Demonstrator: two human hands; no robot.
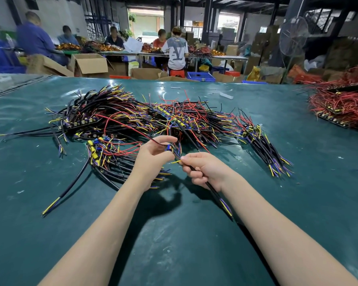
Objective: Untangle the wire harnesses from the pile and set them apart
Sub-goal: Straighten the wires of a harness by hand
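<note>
We read LV on a far shirt (177, 51). Our left hand (153, 154) pinches the blue connector (169, 147) of a harness (213, 190). Our right hand (205, 169) curls round its black cable. It runs diagonally, stripped end toward us, just before the pile (153, 118).

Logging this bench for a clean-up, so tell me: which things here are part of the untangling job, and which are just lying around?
Job: left hand and right hand gripping one harness; tangled pile; bundle lying apart to its right; green table.
Lying about: red-wire heap; white scraps; cardboard boxes; standing fan.
</note>
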